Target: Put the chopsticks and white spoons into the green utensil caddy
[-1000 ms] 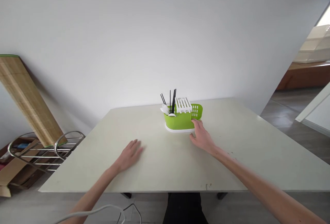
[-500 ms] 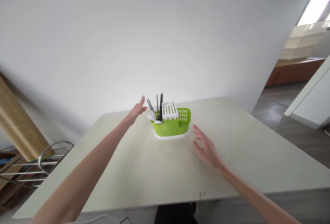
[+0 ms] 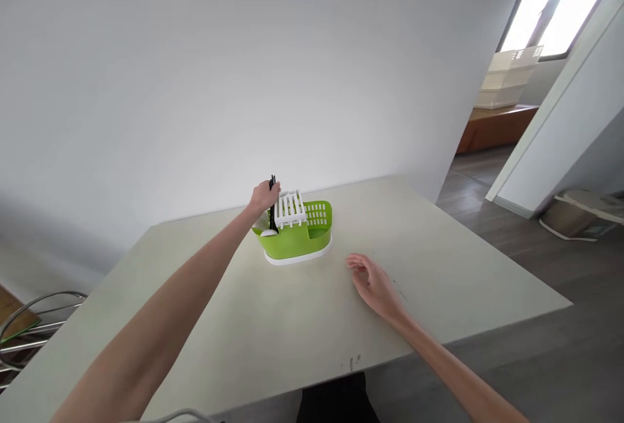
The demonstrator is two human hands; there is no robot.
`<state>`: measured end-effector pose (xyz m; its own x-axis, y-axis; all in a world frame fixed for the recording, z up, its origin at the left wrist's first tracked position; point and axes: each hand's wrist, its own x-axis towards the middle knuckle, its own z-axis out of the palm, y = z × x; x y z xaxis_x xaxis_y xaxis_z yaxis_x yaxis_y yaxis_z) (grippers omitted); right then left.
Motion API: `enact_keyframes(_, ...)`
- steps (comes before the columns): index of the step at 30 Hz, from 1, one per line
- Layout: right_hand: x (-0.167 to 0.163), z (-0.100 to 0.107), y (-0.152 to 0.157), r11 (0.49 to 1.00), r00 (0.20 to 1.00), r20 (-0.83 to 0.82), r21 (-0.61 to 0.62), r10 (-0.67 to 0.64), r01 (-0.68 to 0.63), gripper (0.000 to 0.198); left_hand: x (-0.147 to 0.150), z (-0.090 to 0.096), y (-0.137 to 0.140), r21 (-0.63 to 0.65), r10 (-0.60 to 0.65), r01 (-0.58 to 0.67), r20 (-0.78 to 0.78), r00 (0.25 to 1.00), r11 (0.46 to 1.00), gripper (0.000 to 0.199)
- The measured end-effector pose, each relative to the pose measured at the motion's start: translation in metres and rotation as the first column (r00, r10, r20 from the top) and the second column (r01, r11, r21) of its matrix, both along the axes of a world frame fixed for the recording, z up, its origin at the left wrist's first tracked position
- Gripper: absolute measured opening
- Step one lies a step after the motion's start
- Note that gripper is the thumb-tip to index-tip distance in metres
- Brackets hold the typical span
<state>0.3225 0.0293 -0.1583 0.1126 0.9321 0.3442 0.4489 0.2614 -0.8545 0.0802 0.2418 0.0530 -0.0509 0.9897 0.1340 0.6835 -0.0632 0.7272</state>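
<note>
A green utensil basket on a white base tray stands on the pale table, with a white slatted rack across its middle. My left hand is closed around a bunch of black chopsticks, which stand upright with their lower ends in the basket's left part. A white spoon shows beside them there, partly behind my wrist. To the right of the basket, apart from it, my right hand hovers over the table, fingers loosely curved and apart, holding nothing.
The table meets a plain wall at its back. A metal rack stands at the lower left. Beyond the table to the right are a white wall end, stacked translucent boxes and a bin-like container on the floor.
My left hand moved onto the spread black chopsticks and closed, gathering them into one bunch. My right hand drew away from the basket. The view turned right.
</note>
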Motion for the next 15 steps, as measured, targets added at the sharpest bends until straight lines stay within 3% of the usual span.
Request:
enact_keyframes(4, 0.002, 0.002, -0.002, 1.0, 1.0, 0.01, 0.003, 0.012, -0.012, 0.033, -0.003, -0.002, -0.004, 0.082, -0.018, 0.01, 0.103, 0.994, 0.997, 0.03)
enact_keyframes(6, 0.003, 0.002, -0.003, 1.0, 1.0, 0.014, 0.003, 0.024, -0.024, 0.033, -0.01, 0.003, -0.004, 0.164, -0.033, -0.016, 0.292, 0.956, 0.986, 0.028)
enact_keyframes(7, 0.003, 0.002, -0.003, 1.0, 0.999, 0.016, 0.002, 0.03, -0.03, 0.032, -0.017, 0.008, -0.003, 0.222, -0.035, -0.07, 0.435, 0.9, 0.973, 0.026)
enact_keyframes(9, 0.005, 0.002, -0.004, 0.999, 0.999, 0.019, -0.003, 0.039, -0.039, 0.032, -0.039, 0.022, 0.001, 0.295, -0.032, -0.268, 0.724, 0.689, 0.917, 0.025)
enact_keyframes(11, 0.006, 0.001, -0.005, 0.999, 0.999, 0.019, -0.009, 0.047, -0.047, 0.032, -0.071, 0.038, 0.002, 0.267, -0.014, -0.447, 0.87, 0.493, 0.854, 0.029)
enact_keyframes(12, 0.006, 0.001, -0.005, 0.999, 0.999, 0.02, -0.015, 0.049, -0.048, 0.032, -0.09, 0.045, 0.0, 0.243, -0.003, -0.474, 0.892, 0.452, 0.846, 0.031)
enact_keyframes(15, 0.007, 0.001, -0.007, 0.998, 0.998, 0.034, -0.042, 0.047, -0.045, 0.03, -0.143, 0.06, -0.026, 0.335, -0.1, -0.319, 0.812, 0.576, 0.887, 0.031)
